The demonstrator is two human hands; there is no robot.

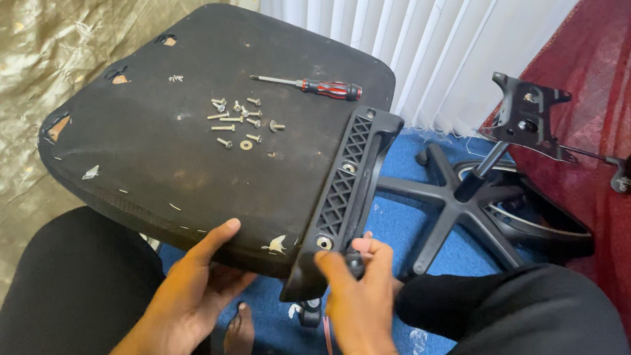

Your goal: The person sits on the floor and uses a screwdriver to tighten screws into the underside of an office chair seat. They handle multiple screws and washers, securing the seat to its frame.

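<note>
now left hand (196,287) clamps seat edge (182,219) (underside up); right hand (359,288) pinches black knob (354,260).

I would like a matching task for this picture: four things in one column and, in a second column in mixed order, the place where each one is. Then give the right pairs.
Things
1. screwdriver
2. loose screws
3. left hand
4. chair base

Places
A. on the blue floor, beside the red carpet
B. grouped in the middle of the upturned seat
C. under the near edge of the seat
D. near the far edge of the seat, by the blinds

Pairs: 1-D, 2-B, 3-C, 4-A
</note>
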